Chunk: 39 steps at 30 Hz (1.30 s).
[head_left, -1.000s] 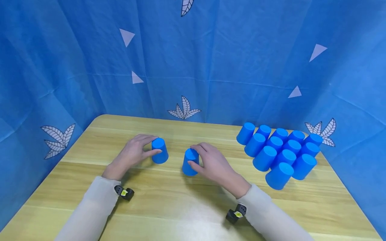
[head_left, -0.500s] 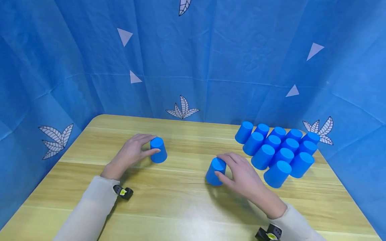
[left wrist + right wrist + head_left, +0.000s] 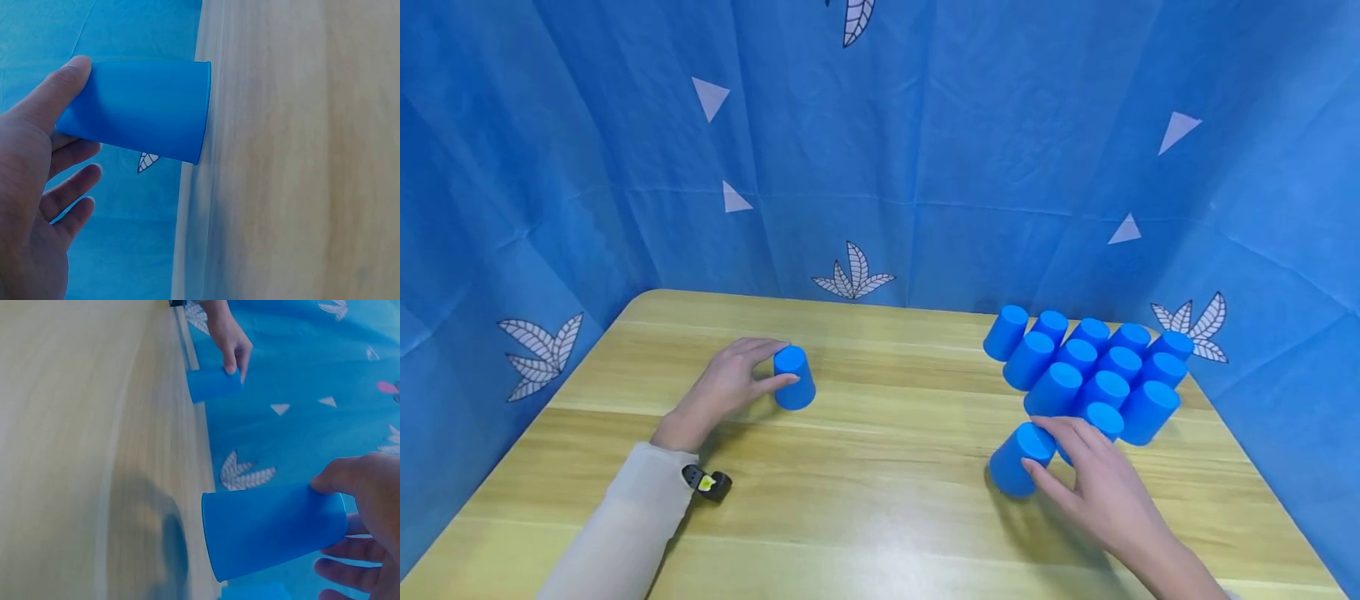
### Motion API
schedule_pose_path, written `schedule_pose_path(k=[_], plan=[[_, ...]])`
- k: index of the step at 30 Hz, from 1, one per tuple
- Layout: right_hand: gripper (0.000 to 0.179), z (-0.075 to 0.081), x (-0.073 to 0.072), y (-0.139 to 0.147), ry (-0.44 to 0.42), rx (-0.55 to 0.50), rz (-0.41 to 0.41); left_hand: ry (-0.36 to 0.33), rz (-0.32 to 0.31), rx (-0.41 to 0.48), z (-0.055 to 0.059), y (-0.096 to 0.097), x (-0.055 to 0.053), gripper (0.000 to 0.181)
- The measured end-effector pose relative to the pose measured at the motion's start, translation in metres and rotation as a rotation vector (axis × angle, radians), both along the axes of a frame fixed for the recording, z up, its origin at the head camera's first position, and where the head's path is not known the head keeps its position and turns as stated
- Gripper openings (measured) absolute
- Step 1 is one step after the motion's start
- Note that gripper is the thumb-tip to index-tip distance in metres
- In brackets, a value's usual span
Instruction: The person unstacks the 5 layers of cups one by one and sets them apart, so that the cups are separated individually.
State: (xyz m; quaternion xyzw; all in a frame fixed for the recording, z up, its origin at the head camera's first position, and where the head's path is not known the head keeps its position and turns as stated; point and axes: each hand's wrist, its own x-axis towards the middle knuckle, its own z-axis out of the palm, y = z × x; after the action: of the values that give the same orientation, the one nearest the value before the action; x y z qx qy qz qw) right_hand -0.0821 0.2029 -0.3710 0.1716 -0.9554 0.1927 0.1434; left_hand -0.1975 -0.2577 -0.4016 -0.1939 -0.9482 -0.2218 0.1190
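My left hand pinches a blue cup near its closed top, thumb on one side and fingers on the other. That cup is upside down on the left half of the table. At the right, my right hand grips a second blue cup the same way, upside down beside the nearest cup of a group. In the right wrist view this held cup has its rim apart from its shadow on the wood. Part of the nearest group cup is hidden behind my right hand.
Several upside-down blue cups stand close together in slanting rows at the back right of the wooden table. A blue curtain with leaf and triangle prints hangs behind the table and along both sides.
My right hand has moved right and nearer to me with its cup, from the middle of the table to beside the group. The left hand and its cup have stayed in place.
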Motion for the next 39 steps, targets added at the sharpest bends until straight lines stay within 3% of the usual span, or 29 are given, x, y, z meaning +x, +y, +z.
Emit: schedule_pose_path(k=[8, 16, 22, 31, 39], plan=[[0.054, -0.001, 0.019, 0.030, -0.037, 0.022, -0.109, 0.042, -0.019, 0.001, -0.003, -0.002, -0.001, 0.062], [0.062, -0.008, 0.027, 0.069, -0.071, 0.060, -0.220, 0.001, -0.009, 0.007, 0.000, 0.002, -0.002, 0.064], [0.061, -0.012, 0.021, 0.090, -0.081, 0.083, -0.262, -0.008, -0.002, 0.007, -0.001, 0.000, -0.001, 0.064], [0.061, -0.018, -0.004, 0.121, -0.145, 0.080, -0.336, 0.049, -0.028, 0.012, 0.001, 0.001, -0.004, 0.061], [0.069, -0.026, -0.017, 0.126, -0.130, 0.051, -0.352, 0.022, -0.014, 0.011, -0.001, 0.001, -0.002, 0.062]])
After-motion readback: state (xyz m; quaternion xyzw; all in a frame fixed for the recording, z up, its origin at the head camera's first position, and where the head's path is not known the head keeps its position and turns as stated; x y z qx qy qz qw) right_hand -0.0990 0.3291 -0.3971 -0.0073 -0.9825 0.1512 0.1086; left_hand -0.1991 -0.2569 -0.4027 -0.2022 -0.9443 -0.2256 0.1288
